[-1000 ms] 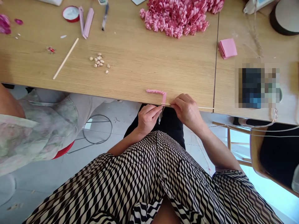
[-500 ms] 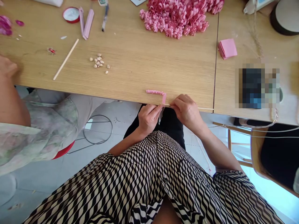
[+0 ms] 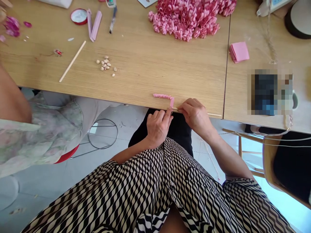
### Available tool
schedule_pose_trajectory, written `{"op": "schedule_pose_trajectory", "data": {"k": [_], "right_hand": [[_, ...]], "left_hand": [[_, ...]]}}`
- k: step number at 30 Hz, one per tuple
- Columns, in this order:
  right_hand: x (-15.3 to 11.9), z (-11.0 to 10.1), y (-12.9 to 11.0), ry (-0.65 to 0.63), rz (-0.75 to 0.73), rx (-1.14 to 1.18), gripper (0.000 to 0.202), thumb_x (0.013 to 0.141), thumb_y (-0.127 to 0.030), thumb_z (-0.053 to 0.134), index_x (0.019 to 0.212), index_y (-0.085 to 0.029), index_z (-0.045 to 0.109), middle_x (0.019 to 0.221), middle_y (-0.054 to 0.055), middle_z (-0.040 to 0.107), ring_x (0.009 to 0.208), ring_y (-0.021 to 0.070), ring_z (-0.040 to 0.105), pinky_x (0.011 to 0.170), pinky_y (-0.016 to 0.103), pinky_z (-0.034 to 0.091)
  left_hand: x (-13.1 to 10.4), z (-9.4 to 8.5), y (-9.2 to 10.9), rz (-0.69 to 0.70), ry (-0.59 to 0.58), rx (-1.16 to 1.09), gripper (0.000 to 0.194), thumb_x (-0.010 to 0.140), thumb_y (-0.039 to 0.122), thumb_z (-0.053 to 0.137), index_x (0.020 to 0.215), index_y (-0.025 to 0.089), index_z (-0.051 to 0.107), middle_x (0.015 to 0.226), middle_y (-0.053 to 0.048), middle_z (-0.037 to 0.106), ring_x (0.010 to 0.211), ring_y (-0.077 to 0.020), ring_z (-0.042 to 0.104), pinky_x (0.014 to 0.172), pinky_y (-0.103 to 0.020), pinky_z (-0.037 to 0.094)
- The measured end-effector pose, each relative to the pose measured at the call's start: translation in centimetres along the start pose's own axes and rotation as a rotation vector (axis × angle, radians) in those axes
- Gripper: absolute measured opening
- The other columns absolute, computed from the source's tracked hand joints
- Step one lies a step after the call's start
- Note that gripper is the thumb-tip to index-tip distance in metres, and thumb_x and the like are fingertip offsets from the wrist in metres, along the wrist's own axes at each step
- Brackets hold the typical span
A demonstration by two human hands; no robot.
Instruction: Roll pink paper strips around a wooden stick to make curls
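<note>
- We take the strip [image 3: 162, 96] as landmark: pink, at the near edge of the table [image 3: 145, 64], its crimped length pointing left, its plain end bent toward us.
- Left hand [image 3: 158, 126]: on the strip's near side, index fingertip on the plain end, other fingers curled; we cannot tell whether the thumb pinches it.
- Right hand [image 3: 195, 113]: just right of the strip, thumb and fingers gripping the stick [image 3: 215, 115].
- Stick: we see it run rightward from the strip's plain end, passing under the right hand.
- Pile [image 3: 187, 21]: pink loops, beyond the strip, well apart.
- Squares [image 3: 239, 51]: pink, stacked, beyond and right of the strip.
- Ovals [image 3: 105, 63]: pale, clustered, beyond and left of the strip.
</note>
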State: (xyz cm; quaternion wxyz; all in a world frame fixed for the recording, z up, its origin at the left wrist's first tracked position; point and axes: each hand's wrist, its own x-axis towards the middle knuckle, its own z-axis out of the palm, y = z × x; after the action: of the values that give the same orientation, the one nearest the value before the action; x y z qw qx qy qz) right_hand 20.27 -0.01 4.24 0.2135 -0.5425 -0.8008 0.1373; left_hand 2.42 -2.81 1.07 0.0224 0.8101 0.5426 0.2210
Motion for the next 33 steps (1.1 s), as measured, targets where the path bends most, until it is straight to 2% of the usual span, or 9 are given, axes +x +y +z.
{"op": "schedule_pose_trajectory", "data": {"k": [3, 7, 11, 19, 27, 33], "right_hand": [[0.2, 0.0, 0.0, 0.020, 0.014, 0.019, 0.022, 0.092, -0.017, 0.045, 0.087, -0.020, 0.066, 0.089, 0.008, 0.063, 0.084, 0.0199, 0.052, 0.072, 0.035, 0.043], [0.6, 0.1, 0.1, 0.067, 0.032, 0.048, 0.023, 0.094, -0.023, 0.044, 0.091, -0.021, 0.067, 0.089, 0.008, 0.063, 0.083, 0.0205, 0.053, 0.074, 0.037, 0.044], [0.7, 0.1, 0.2, 0.105, 0.029, 0.066, 0.024, 0.094, -0.024, 0.043, 0.089, -0.021, 0.067, 0.087, 0.007, 0.062, 0.083, 0.0201, 0.053, 0.075, 0.037, 0.045], [0.5, 0.1, 0.1, 0.151, 0.038, 0.068, 0.025, 0.095, -0.025, 0.043, 0.090, -0.020, 0.067, 0.088, 0.008, 0.063, 0.083, 0.0202, 0.053, 0.076, 0.038, 0.046], [0.3, 0.1, 0.4, 0.176, 0.035, 0.076, 0.022, 0.095, -0.024, 0.044, 0.091, -0.021, 0.066, 0.089, 0.007, 0.064, 0.084, 0.0203, 0.053, 0.078, 0.038, 0.046], [0.2, 0.2, 0.4, 0.193, 0.036, 0.075, 0.022, 0.095, -0.025, 0.044, 0.092, -0.021, 0.066, 0.089, 0.007, 0.064, 0.084, 0.0194, 0.053, 0.077, 0.037, 0.045]], "left_hand": [[0.7, -0.2, 0.7, -0.032, -0.074, 0.030, 0.046, 0.102, 0.038, 0.034, 0.138, 0.016, 0.052, 0.075, -0.006, 0.065, 0.072, -0.0204, 0.059, 0.067, -0.034, 0.036], [1.8, -0.2, 1.2, -0.074, -0.176, 0.081, 0.052, 0.102, 0.038, 0.031, 0.146, 0.013, 0.041, 0.055, -0.001, 0.062, 0.051, -0.0157, 0.053, 0.065, -0.032, 0.038], [1.6, -0.7, 1.4, -0.048, -0.216, 0.122, 0.054, 0.101, 0.038, 0.034, 0.149, 0.012, 0.036, 0.049, 0.000, 0.060, 0.041, -0.0134, 0.048, 0.062, -0.030, 0.039], [2.3, -1.3, 1.3, -0.053, -0.334, 0.096, 0.055, 0.102, 0.039, 0.031, 0.149, 0.011, 0.034, 0.051, -0.003, 0.063, 0.044, -0.0149, 0.052, 0.065, -0.032, 0.040], [2.0, -1.6, 1.2, -0.022, -0.337, 0.113, 0.054, 0.102, 0.037, 0.033, 0.150, 0.012, 0.032, 0.049, -0.001, 0.063, 0.041, -0.0132, 0.050, 0.064, -0.029, 0.039], [2.2, -2.1, 1.4, -0.066, -0.441, 0.081, 0.056, 0.102, 0.037, 0.030, 0.153, 0.014, 0.025, 0.055, -0.004, 0.066, 0.046, -0.0152, 0.055, 0.068, -0.031, 0.041]]}}
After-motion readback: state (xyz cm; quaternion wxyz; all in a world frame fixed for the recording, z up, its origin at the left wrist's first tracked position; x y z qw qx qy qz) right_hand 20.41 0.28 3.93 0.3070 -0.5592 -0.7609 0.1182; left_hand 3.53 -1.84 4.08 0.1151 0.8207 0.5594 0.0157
